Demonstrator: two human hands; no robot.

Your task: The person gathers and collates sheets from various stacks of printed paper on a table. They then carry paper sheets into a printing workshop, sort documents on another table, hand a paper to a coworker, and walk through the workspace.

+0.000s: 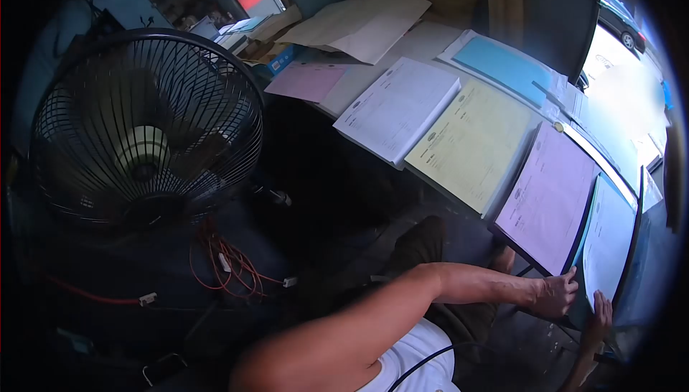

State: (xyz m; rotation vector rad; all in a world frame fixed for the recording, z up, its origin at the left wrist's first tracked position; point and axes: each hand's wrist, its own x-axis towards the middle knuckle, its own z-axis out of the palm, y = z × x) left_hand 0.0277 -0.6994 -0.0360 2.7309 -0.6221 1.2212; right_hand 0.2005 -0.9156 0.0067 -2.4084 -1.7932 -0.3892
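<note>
My left hand (556,294) is closed at the lower left corner of the rightmost stack, fingertips pinched at its edge; what it grips is too small to make out. My right hand (601,311) rests its extended fingers on the near edge of the white sheets (610,238) of that stack. A blue-green sheet (590,212) shows along the stack's left side. Directly left of it lies a pink stack of printed forms (547,198), then a yellow stack (470,148) and a thick white stack (398,108).
A large caged fan (147,130) stands at the left, with coiled orange cable (226,263) below. Brown paper (366,26), a pink sheet (307,81) and a wrapped blue stack (499,65) lie farther back. A metal strip (599,151) runs behind the right stacks.
</note>
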